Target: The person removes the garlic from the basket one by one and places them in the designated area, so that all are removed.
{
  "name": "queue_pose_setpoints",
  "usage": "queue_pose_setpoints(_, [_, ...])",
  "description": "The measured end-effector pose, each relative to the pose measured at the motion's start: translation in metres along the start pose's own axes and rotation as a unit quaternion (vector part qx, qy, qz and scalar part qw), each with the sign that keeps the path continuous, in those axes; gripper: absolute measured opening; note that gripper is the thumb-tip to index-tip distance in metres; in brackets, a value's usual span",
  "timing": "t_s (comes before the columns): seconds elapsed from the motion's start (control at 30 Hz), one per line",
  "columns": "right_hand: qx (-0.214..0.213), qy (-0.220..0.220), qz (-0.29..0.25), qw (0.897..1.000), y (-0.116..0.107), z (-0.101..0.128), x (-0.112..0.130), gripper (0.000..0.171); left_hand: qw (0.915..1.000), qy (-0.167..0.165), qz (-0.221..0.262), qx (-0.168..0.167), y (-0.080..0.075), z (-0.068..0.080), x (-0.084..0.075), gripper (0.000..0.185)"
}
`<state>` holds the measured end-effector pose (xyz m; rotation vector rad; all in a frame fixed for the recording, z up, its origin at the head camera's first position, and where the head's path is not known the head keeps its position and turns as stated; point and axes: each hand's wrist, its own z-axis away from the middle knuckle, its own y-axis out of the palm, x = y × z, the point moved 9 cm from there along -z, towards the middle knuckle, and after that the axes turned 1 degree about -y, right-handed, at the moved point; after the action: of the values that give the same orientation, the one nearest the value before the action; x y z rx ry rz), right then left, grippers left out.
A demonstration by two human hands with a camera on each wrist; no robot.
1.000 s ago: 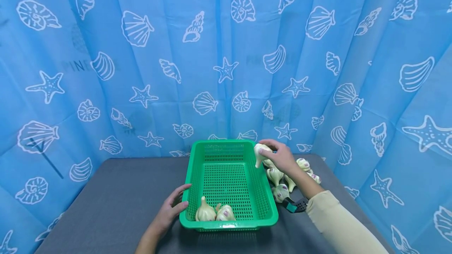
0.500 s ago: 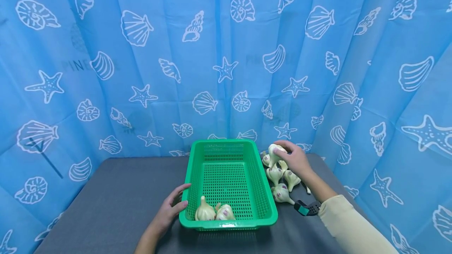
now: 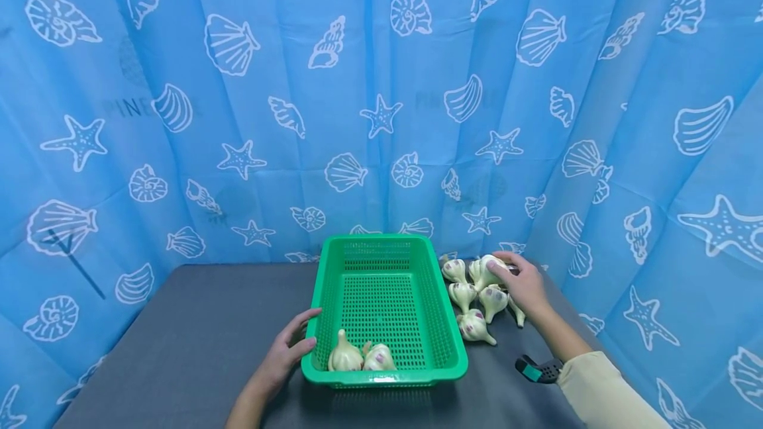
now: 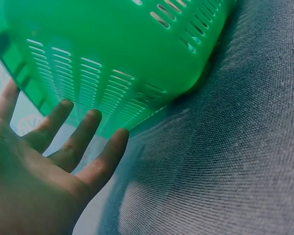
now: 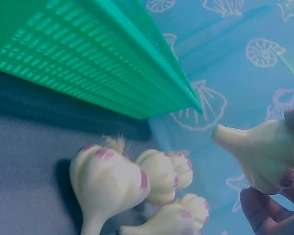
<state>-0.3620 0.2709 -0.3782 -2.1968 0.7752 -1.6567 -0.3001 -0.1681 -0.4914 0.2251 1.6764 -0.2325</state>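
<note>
My right hand (image 3: pixel 526 285) pinches a garlic bulb (image 5: pixel 267 155) between thumb and fingers, over the back of a group of garlic. In the right wrist view its stem points left and it hangs in front of the curtain. My left hand (image 3: pixel 283 353) is at the left rim of a green perforated basket (image 3: pixel 318 303), its fingers (image 4: pixel 83 132) extended along the outer wall. Inside the basket's near end lie two garlic bulbs, one (image 3: pixel 344 355) with its stem up, the other (image 3: pixel 379 358) beside it.
Several loose garlic bulbs (image 3: pixel 475 327) lie on the grey cloth-covered table (image 3: pixel 226 323), right of the basket. A blue seashell curtain (image 3: pixel 381 204) closes off the back and sides. A black strap with a teal patch (image 3: pixel 538 369) sits by the right wrist.
My right hand has carried the garlic bulb from the basket's right rim rightward over the loose garlic, uncovering several bulbs. My left hand and the basket have stayed put.
</note>
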Motion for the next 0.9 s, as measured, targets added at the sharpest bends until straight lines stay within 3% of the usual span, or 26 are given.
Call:
queue_pose_setpoints(0.47, [-0.017,0.04,-0.005,0.999,-0.012,0.026,-0.038,0.05,1.0,0.0,-0.001,0.002,0.0,-0.001,0.002,0.053])
queue_pose_setpoints(0.9, [-0.035,0.027,0.066,0.997,-0.012,0.044,-0.065,0.041,1.0,0.001,-0.003,-0.001,0.0,-0.001,0.001,0.052])
